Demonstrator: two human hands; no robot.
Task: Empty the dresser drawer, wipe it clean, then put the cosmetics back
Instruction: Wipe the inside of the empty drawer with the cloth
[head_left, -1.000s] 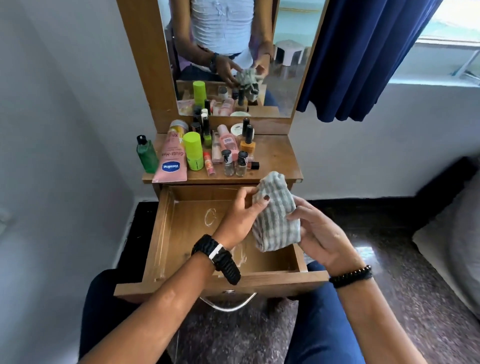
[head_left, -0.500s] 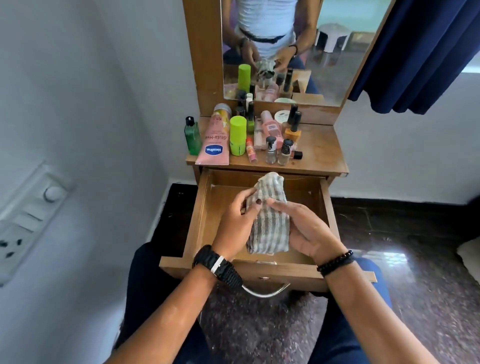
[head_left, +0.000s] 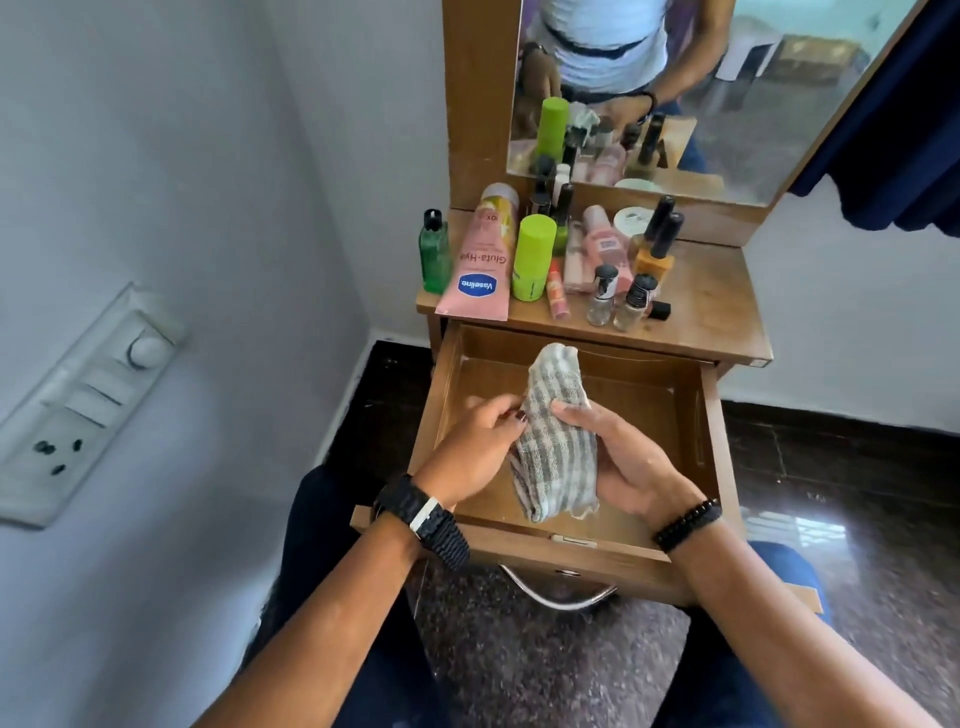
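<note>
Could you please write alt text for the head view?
Both hands, left and right, hold a striped cloth over an open, empty drawer; cosmetics crowd the dresser top below a mirror.

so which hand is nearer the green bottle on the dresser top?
Left. The left hand sits below the green bottle, over the drawer's left side; the right hand is further right, across the cloth.

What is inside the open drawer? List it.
Only bare wood shows inside the drawer. Both hands hold the striped cloth above it, hiding part of the floor beneath.
</note>
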